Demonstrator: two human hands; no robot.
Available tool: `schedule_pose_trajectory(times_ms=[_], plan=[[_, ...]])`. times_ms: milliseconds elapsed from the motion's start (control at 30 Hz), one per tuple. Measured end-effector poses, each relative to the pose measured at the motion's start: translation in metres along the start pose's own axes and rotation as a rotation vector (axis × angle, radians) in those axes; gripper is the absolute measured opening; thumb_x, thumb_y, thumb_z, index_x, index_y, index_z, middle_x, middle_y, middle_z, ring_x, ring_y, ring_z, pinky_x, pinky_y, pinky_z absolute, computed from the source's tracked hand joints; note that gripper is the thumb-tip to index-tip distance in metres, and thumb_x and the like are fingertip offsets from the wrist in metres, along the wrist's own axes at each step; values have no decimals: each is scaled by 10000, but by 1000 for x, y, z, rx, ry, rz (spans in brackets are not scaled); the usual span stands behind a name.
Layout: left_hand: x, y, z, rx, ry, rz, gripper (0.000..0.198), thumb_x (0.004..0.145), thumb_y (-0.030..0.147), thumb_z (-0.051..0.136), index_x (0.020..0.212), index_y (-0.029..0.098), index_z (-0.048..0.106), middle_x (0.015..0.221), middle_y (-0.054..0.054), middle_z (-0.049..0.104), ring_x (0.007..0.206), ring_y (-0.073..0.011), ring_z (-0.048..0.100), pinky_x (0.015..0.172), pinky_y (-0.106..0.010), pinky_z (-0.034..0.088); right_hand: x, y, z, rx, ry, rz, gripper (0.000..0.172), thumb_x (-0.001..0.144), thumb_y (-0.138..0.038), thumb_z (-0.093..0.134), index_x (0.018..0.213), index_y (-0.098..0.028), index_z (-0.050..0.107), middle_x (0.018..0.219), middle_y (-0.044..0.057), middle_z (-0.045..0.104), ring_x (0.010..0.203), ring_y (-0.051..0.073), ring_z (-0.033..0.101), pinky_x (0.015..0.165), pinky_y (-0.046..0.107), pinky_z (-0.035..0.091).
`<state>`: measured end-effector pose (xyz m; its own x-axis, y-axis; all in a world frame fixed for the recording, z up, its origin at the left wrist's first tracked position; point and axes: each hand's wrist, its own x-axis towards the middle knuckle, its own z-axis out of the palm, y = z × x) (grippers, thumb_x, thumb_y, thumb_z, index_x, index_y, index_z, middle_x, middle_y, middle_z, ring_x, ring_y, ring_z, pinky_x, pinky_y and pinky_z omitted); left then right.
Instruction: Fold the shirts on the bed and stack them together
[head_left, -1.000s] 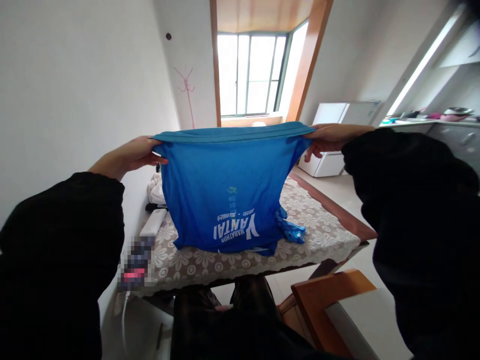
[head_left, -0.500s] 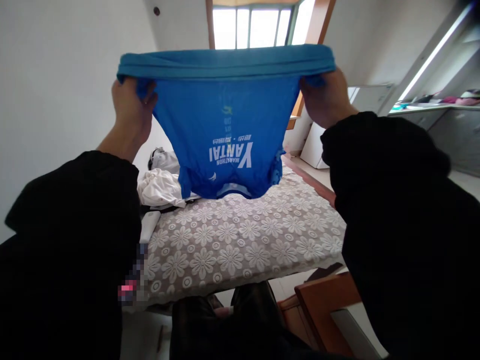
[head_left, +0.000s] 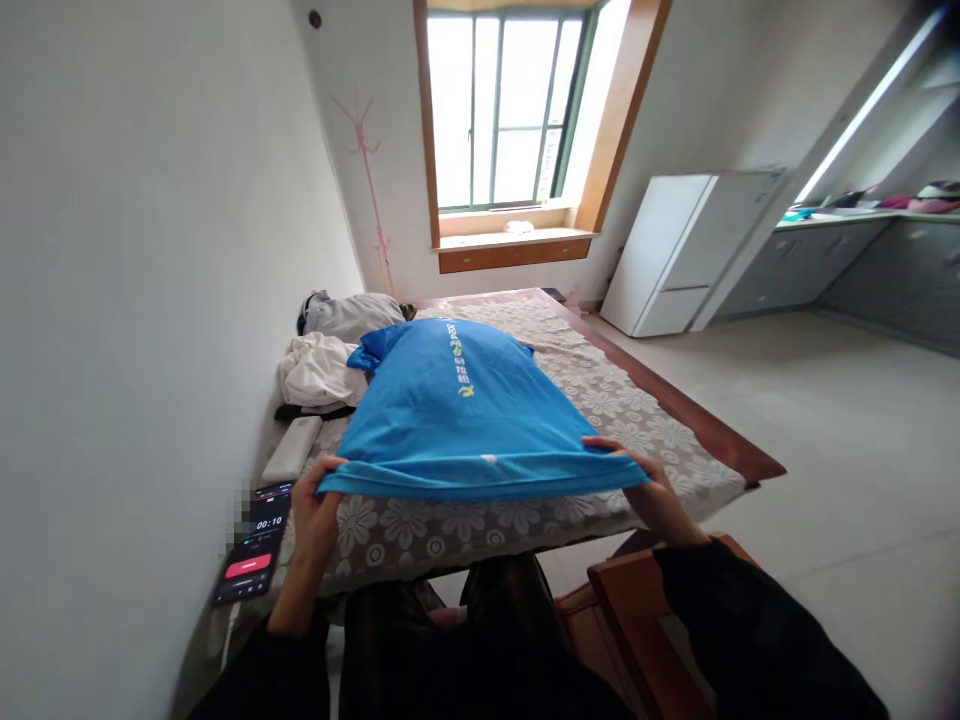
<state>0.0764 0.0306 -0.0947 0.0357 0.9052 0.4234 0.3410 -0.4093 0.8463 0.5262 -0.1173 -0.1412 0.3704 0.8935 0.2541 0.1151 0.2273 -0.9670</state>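
Note:
A blue T-shirt (head_left: 457,415) with a small yellow and white print billows over the table, its far end resting on the floral lace tablecloth (head_left: 600,400). My left hand (head_left: 315,515) pinches the near left corner of its hem. My right hand (head_left: 645,490) grips the near right corner. The hem is stretched taut between both hands, just above the table's near edge.
A pile of white and grey clothes (head_left: 326,350) lies at the far left of the table. A white power bank (head_left: 292,450) and a phone showing a timer (head_left: 255,545) lie by the left wall. A wooden chair (head_left: 637,595) stands at my right; a white fridge (head_left: 682,250) beyond.
The shirt was held high in front of me, hanging with its print upside down. Both hands have swung it down and out, so it now spreads over the table.

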Motion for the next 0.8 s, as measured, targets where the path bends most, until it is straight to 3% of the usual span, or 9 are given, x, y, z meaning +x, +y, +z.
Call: schedule_pose_trajectory(times_ms=[67, 167, 233, 333, 433, 533, 667, 800], plan=[[-33, -17, -2, 24, -88, -75, 196, 738, 412, 644, 815, 236, 684, 734, -1, 691, 728, -253, 648, 698, -351, 519, -31, 10, -7, -76, -119, 114, 283, 781, -494, 773, 803, -215, 813, 1241, 122, 739, 1133, 352, 674, 1009, 494, 517], [-73, -26, -8, -5, -174, -128, 184, 732, 364, 639, 834, 229, 711, 804, -29, 734, 797, -279, 680, 755, -368, 531, -67, 14, -14, -126, -268, 220, 289, 848, -466, 709, 920, -213, 831, 1222, 132, 742, 1118, 350, 682, 990, 493, 521], [-94, -30, -12, -47, -178, -151, 173, 724, 328, 633, 838, 226, 714, 812, -36, 735, 802, -279, 680, 761, -365, 526, -86, 21, -19, -134, -287, 221, 281, 850, -452, 706, 944, -219, 831, 1150, 128, 761, 1125, 347, 675, 1010, 489, 503], [-119, -37, -19, -147, -188, -197, 161, 694, 292, 604, 803, 213, 693, 806, -46, 723, 781, -272, 669, 732, -351, 509, -111, 46, -30, -79, -214, 219, 295, 780, -471, 758, 929, -224, 820, 1063, 124, 767, 1083, 346, 674, 1008, 495, 499], [-137, -44, -24, -280, -234, -281, 118, 660, 292, 581, 718, 202, 630, 769, -48, 699, 726, -242, 632, 675, -316, 478, -134, 74, -41, 140, -99, 264, 378, 694, -574, 788, 846, -228, 786, 1014, 128, 743, 914, 328, 687, 829, 481, 565], [-150, -50, -29, -367, -231, -374, 166, 670, 347, 625, 658, 201, 547, 704, -32, 649, 651, -194, 552, 608, -280, 425, -150, 88, -46, 341, -39, 315, 388, 649, -600, 809, 763, -239, 726, 1008, 100, 698, 804, 282, 659, 671, 424, 553], [-163, -54, -37, -401, -256, -387, 335, 675, 466, 682, 591, 202, 494, 618, -14, 571, 588, -162, 468, 560, -267, 371, -157, 80, -39, 362, -85, 339, 357, 691, -534, 793, 690, -216, 630, 831, 48, 620, 675, 192, 558, 586, 318, 467], [-171, -44, -51, -437, -214, -394, 365, 719, 484, 677, 572, 201, 499, 578, -7, 543, 570, -154, 446, 557, -268, 345, -160, 59, -38, 262, -146, 326, 406, 734, -583, 732, 657, -209, 597, 691, 42, 547, 609, 180, 486, 566, 321, 421]])
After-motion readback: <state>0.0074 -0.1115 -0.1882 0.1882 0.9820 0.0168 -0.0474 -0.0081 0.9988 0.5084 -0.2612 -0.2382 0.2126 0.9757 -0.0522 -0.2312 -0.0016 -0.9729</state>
